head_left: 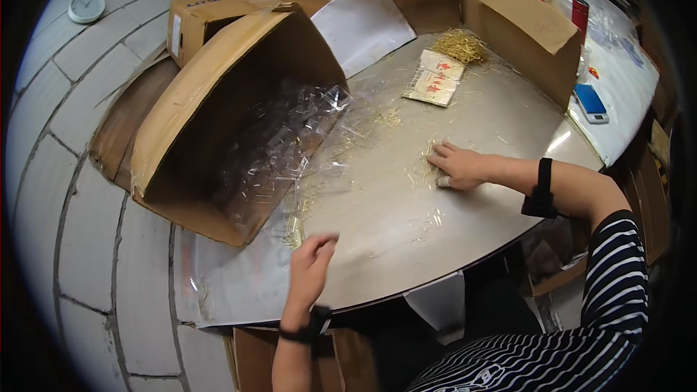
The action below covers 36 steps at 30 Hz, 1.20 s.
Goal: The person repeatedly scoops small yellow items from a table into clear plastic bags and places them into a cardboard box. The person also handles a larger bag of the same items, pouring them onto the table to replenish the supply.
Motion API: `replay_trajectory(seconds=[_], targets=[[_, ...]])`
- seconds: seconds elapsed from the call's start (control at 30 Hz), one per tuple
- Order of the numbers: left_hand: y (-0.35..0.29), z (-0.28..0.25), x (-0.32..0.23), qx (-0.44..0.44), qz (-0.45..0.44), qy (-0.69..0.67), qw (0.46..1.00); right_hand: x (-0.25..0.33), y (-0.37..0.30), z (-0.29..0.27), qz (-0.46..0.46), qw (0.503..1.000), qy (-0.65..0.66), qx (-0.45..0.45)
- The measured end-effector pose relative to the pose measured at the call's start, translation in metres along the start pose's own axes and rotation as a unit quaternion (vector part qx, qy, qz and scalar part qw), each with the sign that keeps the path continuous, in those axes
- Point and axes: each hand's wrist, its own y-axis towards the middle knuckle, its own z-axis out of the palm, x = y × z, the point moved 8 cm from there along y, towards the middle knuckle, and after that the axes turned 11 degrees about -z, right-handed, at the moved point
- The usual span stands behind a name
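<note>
A loose scatter of thin gold pins (423, 171) is spread on the table (377, 221), just left of the right hand (461, 165) and partly under its fingertips. No single long axis is shared by the pins; they are turned every way. The right hand is laid palm down, its fingers bent and a little apart, pointed left toward the scatter; whether any pin is pinched cannot be told. A few more pins are scattered below it, nearer the table's front edge.

The left hand (311, 270), well apart from the scatter, is held over the front edge with fingers curled; whether anything is gripped cannot be told. By it, the right hand is clearly the nearer to the scatter.

Farther off, a dense gold heap (462, 45) is piled beside a pale card (435, 78). At the left, a carton (192, 91) is tipped with its mouth toward the table, and clear packets (283, 131) are spilled from it. A blue-topped scale (592, 101) is set at the right.
</note>
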Motion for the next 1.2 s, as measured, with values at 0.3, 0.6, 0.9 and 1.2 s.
replay_trajectory(seconds=[0.3, 0.6, 0.9, 1.2], targets=[[0.14, 0.042, -0.006, -0.114, 0.067, 0.314, 0.94, -0.052, 0.148, -0.057, 0.073, 0.995, -0.067, -0.026], [0.076, 0.008, 0.026, -0.042, 0.01, 0.016, 0.999, 0.028, 0.053, 0.004, -0.02, 0.998, -0.065, 0.003], [-0.05, 0.056, 0.016, 0.19, 0.015, -0.731, 0.655, 0.094, -0.043, 0.033, -0.104, 0.989, 0.071, -0.081], [-0.169, 0.117, 0.071, 0.135, -0.169, -0.591, 0.778, 0.133, -0.042, 0.055, 0.004, 0.977, -0.047, -0.209]])
